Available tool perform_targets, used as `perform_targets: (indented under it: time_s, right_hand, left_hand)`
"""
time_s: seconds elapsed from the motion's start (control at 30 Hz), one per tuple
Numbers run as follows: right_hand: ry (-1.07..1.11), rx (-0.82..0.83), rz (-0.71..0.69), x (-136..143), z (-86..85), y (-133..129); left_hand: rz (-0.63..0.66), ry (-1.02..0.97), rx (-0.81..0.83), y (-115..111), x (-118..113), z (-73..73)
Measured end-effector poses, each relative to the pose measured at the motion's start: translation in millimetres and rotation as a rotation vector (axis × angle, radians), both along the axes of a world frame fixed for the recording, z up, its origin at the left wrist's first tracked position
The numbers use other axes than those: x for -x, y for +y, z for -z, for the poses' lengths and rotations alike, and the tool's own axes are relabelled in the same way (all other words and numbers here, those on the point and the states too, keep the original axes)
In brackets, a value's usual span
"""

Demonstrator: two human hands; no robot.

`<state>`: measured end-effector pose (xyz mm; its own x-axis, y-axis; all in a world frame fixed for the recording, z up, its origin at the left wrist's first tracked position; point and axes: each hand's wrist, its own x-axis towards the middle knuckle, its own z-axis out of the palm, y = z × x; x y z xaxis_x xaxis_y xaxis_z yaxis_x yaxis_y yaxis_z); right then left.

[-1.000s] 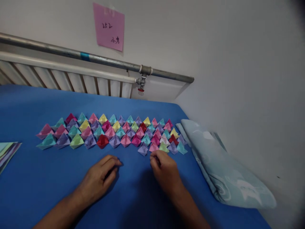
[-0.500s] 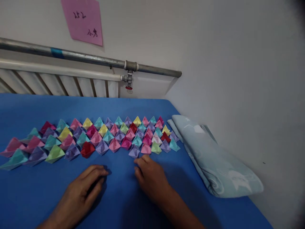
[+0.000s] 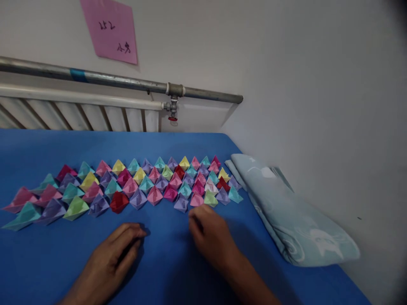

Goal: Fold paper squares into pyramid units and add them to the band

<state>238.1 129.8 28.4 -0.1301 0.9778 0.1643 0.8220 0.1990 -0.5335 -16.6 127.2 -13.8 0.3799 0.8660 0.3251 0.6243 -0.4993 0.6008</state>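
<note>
Several rows of small folded paper boats in many colours stand on the blue surface. My left hand rests on that surface below the red boat, its fingers loosely curled and slightly apart, holding nothing. My right hand is just in front of the nearest row, by the pink boat and the green boat. Its fingers are curled inward, and whether anything is between them is hidden. A purple boat sits a little left of my right fingertips, slightly nearer than its neighbours.
A folded pale blue cloth lies along the right edge against the wall. Behind the surface are a white radiator, a metal pipe and a valve with a red handle. A pink paper hangs above.
My right hand has shifted a little to the right, away from the purple boat. My left hand has hardly moved. The whole view has shifted slightly.
</note>
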Motion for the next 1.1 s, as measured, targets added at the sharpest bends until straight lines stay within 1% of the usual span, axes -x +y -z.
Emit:
perform_targets:
  time_s: [0.07,0.13,0.37,0.57,0.67,0.83,0.93,1.03,1.1]
  right_hand:
    - [0.006,-0.085,0.084,-8,-2.6,2]
    - [-0.005,-0.113,0.136,-14,-3.8,5]
    - [-0.096,-0.016,0.187,-18,-1.5,7]
    - [-0.120,0.020,0.128,-17,2.4,10]
    - [-0.119,-0.016,0.123,-18,8.2,12]
    - [-0.090,-0.048,0.124,-19,16.0,16]
    - [-0.058,-0.034,0.134,-18,13.5,15]
    - [-0.038,0.001,0.153,-14,6.9,11]
    - [-0.032,0.015,0.132,-10,2.8,7]
  left_hand:
    - [-0.002,-0.008,-0.005,0,0,0.6]
    - [0.000,-0.013,-0.014,0,1,1.0]
    - [0.029,-0.001,-0.025,1,4,2.4]
    - [0.001,-0.002,-0.008,2,3,1.8]
    - [0.020,0.005,-0.019,1,2,1.3]
    - [0.005,-0.008,-0.017,1,2,0.7]
    - [0.006,-0.003,-0.007,1,3,1.8]
    - [-0.002,0.004,-0.004,1,3,3.7]
    - [0.004,0.004,-0.014,1,4,4.6]
